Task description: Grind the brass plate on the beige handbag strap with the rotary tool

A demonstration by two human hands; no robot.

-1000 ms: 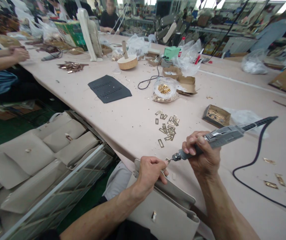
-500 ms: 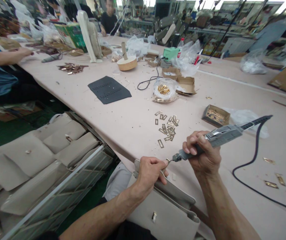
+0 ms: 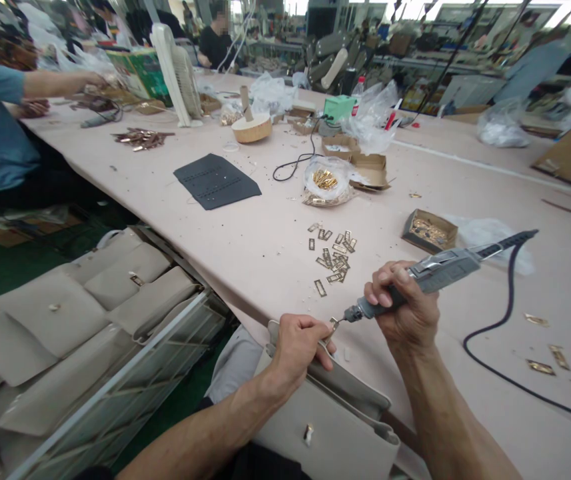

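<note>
My right hand [image 3: 408, 303] is wrapped round a grey electric screwdriver [image 3: 445, 270], which points left and down. Its thin bit ends at a small gold metal plate [image 3: 334, 325] at the fingertips of my left hand [image 3: 302, 343]. Those fingers pinch the plate together with the edge of a beige bag's flap; the exact grip is partly hidden. The beige bag [image 3: 335, 417] lies over my lap against the table's edge, with a small metal fitting [image 3: 308, 435] on its front. Beyond my hands, several gold frames [image 3: 336, 259] lie loose on the pink table [image 3: 245, 260].
Beige bags [image 3: 60, 320] fill a rack at the left. A small box of metal parts [image 3: 430, 231], a bag of gold pieces [image 3: 328, 181], a black sheet [image 3: 218, 181] and a white fan [image 3: 175, 77] stand or lie on the table. A person's arm [image 3: 60, 85] reaches over the far left.
The gold plate at my left fingertips shows more clearly beside the bit. My hands have barely moved. At the far left the other person's arm has reached further over the table.
</note>
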